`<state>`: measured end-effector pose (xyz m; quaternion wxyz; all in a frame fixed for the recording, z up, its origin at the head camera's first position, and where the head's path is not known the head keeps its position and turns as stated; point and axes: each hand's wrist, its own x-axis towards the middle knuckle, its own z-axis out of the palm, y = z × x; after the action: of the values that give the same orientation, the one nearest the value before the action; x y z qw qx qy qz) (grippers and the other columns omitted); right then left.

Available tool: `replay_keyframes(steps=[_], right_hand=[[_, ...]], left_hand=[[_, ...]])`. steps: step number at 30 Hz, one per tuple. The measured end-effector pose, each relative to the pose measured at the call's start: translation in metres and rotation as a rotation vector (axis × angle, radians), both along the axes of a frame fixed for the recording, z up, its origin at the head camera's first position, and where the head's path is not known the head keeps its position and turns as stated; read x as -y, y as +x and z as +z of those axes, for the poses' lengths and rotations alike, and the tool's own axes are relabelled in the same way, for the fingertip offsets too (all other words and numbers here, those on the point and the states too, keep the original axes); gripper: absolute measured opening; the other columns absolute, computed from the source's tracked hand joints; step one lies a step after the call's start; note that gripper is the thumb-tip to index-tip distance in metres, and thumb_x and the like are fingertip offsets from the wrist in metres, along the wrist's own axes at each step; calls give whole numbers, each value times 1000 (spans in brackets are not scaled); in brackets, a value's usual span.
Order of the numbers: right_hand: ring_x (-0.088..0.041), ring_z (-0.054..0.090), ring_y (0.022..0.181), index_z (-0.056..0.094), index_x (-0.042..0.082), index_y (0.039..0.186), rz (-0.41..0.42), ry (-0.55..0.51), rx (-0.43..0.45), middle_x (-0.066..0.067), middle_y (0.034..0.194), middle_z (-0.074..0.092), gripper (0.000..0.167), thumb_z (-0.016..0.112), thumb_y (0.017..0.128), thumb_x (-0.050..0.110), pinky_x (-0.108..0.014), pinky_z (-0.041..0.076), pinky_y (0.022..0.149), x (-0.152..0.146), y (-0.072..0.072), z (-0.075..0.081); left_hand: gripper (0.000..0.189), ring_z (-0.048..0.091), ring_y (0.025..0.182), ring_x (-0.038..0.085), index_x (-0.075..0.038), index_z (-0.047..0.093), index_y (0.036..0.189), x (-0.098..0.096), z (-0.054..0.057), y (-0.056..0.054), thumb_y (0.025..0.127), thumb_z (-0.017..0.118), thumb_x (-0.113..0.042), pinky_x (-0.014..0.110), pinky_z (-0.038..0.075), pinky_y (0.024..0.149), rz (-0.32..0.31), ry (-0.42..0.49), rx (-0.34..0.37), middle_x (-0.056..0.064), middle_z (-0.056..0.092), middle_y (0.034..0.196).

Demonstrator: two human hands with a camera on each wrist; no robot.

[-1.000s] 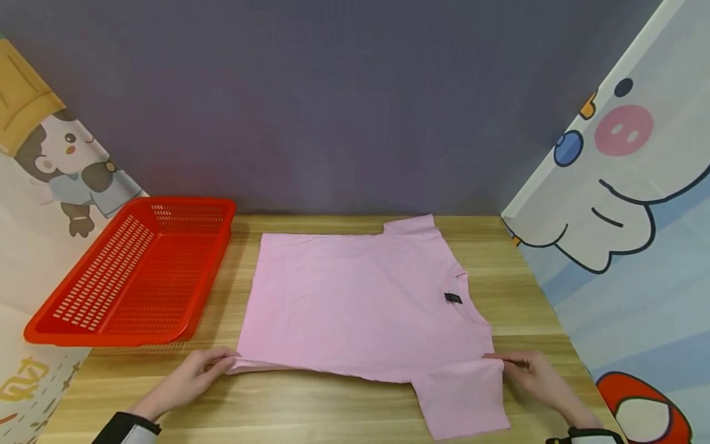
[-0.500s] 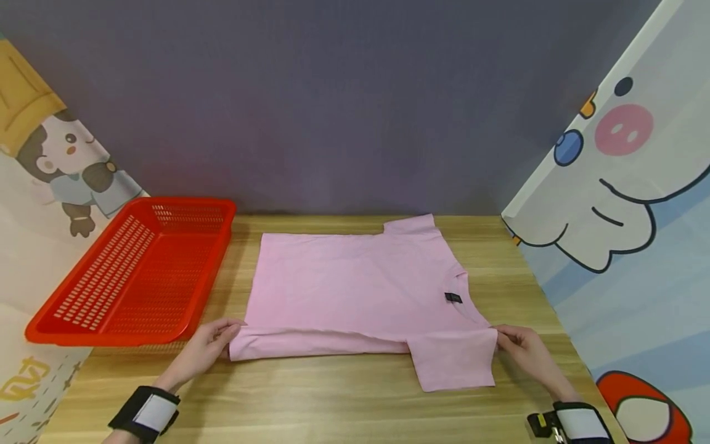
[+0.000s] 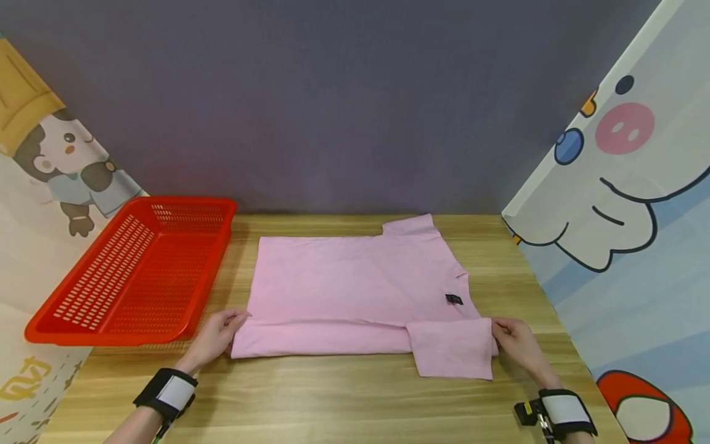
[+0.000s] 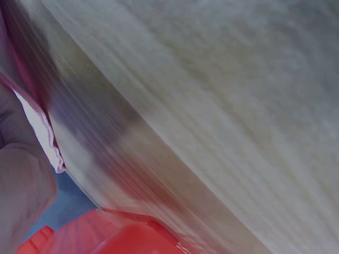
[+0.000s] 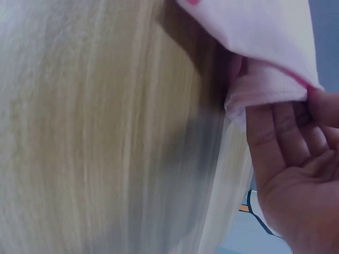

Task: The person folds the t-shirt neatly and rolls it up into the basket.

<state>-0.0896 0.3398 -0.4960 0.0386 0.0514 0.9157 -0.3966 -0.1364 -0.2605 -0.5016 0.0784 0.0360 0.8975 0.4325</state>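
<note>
A pink T-shirt (image 3: 344, 277) lies sideways on the wooden table, its neckline with a black label to the right and its hem to the left. The near side is folded over in a long strip, and the near sleeve (image 3: 450, 348) hangs toward the front. My left hand (image 3: 216, 336) pinches the fold at the hem end. At the shoulder end my right hand (image 3: 518, 345) pinches the cloth; in the right wrist view the thumb presses the pink fabric (image 5: 270, 84) while the other fingers reach under it.
A red plastic basket (image 3: 202, 296) with slotted sides stands at the left, close to my left hand. The wooden table (image 3: 333, 407) runs back to a dark grey panel (image 3: 355, 111). Cartoon-printed sheets (image 3: 610, 203) flank the table on both sides.
Both hands have moved away from the body, drawing the shirt's near edge up and over into a folded strip. The near sleeve has shifted back with it. The basket has stayed put.
</note>
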Motion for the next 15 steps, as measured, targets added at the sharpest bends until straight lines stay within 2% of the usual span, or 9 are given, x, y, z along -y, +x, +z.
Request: replay_keyframes(steps=[5, 7, 11, 14, 15], right_hand=[[-5, 51, 56, 64, -17, 117, -38, 30, 29, -4, 68, 61, 32, 46, 104, 6, -22, 44, 52, 4, -8, -1], [-7, 48, 54, 67, -14, 110, -59, 48, 31, -1, 64, 54, 30, 46, 103, 7, -23, 41, 51, 6, -12, -3], [-9, 44, 50, 64, -7, 86, -93, 51, 49, 3, 59, 45, 31, 45, 103, 10, -24, 37, 48, 10, -19, -8], [-9, 44, 48, 61, -4, 81, -100, 52, 48, 4, 57, 44, 32, 44, 103, 12, -24, 37, 46, 12, -24, -10], [-9, 45, 47, 63, -6, 84, -102, 53, 44, 2, 57, 47, 32, 45, 102, 12, -24, 39, 45, 13, -25, -11]], left_hand=[[20, 61, 84, 15, 7, 72, 106, -2, -4, -5, 99, 61, -8, 24, 52, 76, 6, -72, -101, 17, 74, 98], [19, 63, 85, 19, 7, 72, 106, -3, -5, -7, 99, 61, -8, 28, 53, 77, 9, -96, -112, 19, 74, 98], [21, 63, 84, 22, 7, 71, 108, -5, -8, -12, 99, 61, -8, 34, 53, 77, 24, -148, -110, 20, 74, 99], [20, 62, 82, 24, 7, 71, 107, -7, -11, -16, 99, 61, -8, 36, 53, 76, 41, -178, -124, 22, 74, 98], [20, 63, 82, 24, 8, 71, 106, -7, -12, -17, 99, 61, -8, 37, 54, 76, 45, -185, -137, 22, 74, 98]])
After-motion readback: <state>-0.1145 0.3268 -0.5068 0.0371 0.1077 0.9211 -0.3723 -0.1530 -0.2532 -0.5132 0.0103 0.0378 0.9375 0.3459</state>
